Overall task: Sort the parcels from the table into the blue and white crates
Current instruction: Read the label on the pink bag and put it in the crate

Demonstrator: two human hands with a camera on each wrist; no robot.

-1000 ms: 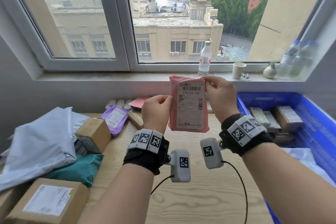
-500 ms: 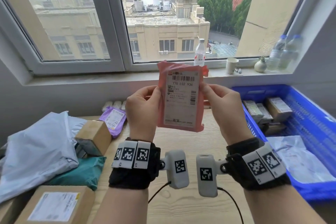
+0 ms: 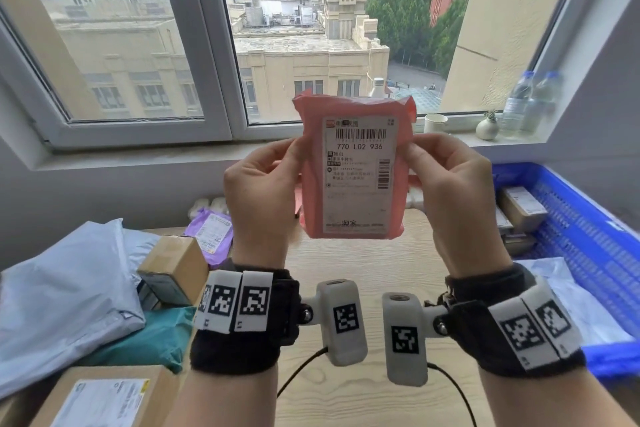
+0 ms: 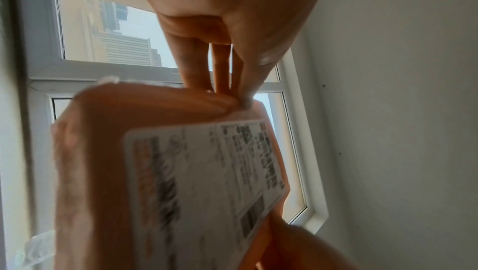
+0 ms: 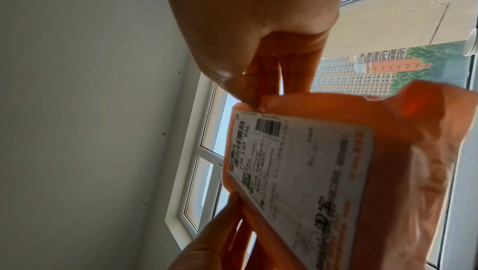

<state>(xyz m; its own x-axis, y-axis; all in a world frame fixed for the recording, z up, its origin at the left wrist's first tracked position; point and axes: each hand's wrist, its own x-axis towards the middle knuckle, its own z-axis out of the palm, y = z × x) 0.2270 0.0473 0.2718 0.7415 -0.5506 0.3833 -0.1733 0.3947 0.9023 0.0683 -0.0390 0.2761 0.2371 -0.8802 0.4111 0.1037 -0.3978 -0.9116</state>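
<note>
I hold a pink plastic parcel (image 3: 353,177) upright in front of me, above the wooden table (image 3: 363,288), its white shipping label facing me. My left hand (image 3: 277,166) pinches its left edge and my right hand (image 3: 433,166) pinches its right edge, thumbs in front and fingers behind. The left wrist view shows the parcel (image 4: 155,172) close up with my left hand (image 4: 220,82) pinching its edge. The right wrist view shows the parcel (image 5: 323,172) with my right hand (image 5: 258,86) pinching it. A blue crate (image 3: 571,204) with several parcels inside stands at the right. No white crate is in view.
At the table's left lie a grey poly bag (image 3: 62,288), a small brown box (image 3: 173,267), a purple bag (image 3: 211,232), a teal bag (image 3: 152,336) and a labelled carton (image 3: 104,399). Bottles (image 3: 530,100) and a cup (image 3: 435,123) stand on the window sill.
Both hands have lifted the pink parcel higher and drawn it closer to me. My right hand has slid from the top corner to the right edge.
</note>
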